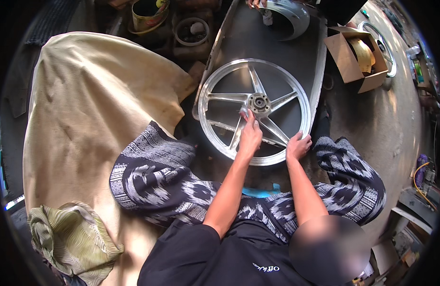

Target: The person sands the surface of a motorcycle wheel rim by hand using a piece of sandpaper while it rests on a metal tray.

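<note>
A silver five-spoke alloy motorcycle wheel (254, 66) lies tilted over the near end of a long grey trough (237, 43), its round hub (259, 103) facing up. My left hand (251, 136) reaches over the lower rim to a spoke beside the hub. Its fingers pinch a small, pale, crumpled piece (244, 111), perhaps a cloth or an abrasive pad; their grip partly hides it. At the lower right of the wheel, my right hand (298, 145) grips the rim.
Another person's hand (255, 3) touches a curved silver part (295, 18) at the trough's far end. An open cardboard box (343, 60) and another wheel (393, 68) stand right. A tan cover (80, 107) fills the left; a bucket (150, 21) and a tub (191, 41) sit beyond it.
</note>
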{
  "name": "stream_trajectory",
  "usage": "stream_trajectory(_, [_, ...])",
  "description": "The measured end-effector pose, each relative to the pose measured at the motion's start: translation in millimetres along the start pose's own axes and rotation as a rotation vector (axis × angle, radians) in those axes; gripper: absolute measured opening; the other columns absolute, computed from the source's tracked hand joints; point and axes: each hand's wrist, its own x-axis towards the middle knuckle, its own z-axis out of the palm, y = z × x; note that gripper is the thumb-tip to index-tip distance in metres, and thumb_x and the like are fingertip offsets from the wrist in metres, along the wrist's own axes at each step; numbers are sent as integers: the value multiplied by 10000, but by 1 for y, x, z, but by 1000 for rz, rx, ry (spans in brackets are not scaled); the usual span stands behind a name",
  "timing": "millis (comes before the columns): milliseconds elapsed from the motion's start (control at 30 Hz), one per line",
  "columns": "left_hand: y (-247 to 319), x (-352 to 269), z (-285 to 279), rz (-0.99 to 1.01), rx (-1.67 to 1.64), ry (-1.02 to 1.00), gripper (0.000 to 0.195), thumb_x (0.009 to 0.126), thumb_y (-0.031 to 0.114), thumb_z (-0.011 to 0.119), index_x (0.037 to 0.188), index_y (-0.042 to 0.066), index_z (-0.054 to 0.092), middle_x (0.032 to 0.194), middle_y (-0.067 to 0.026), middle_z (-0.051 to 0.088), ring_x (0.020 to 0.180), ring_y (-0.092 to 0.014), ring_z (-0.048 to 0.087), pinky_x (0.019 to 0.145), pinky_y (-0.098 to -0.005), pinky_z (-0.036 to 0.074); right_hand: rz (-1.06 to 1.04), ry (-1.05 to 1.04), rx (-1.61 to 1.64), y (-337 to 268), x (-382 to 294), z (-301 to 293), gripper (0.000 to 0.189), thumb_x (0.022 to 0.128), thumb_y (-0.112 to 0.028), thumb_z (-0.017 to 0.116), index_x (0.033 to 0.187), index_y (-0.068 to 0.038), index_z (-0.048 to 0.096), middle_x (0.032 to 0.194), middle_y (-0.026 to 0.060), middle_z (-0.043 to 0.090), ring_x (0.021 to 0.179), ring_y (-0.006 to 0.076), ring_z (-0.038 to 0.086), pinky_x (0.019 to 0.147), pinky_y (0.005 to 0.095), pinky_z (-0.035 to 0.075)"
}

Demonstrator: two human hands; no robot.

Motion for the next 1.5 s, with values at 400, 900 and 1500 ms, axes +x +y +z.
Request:
stream_trajectory(400, [-4,30,-8,-58,-39,7,589,1021,228,382,1567,193,162,629,-87,560,477,-177,576,414,-325,521,24,-34,-29,-8,-3,-6,479,978,-410,474,1207,9,489,1265,255,510,1134,453,523,916,549,451])
stream_trajectory(900, [1,6,-2,-93,-134,-64,613,1005,212,382,1566,150,143,728,-148,637,510,-222,625,427,-345,553,29,-139,-92,-5,2,-9,499,982,-388,471,1243,35,428,1273,290,470,1170,464,496,937,562,448])
stream_trajectory(1500, [8,31,-18,-137,-232,-75,623,1024,223,371,1577,247,84,617,-72,560,448,-159,541,403,-322,492,-24,-37,-86,-6,0,-4,467,981,-396,476,1178,28,481,1187,266,529,1083,442,548,883,547,457])
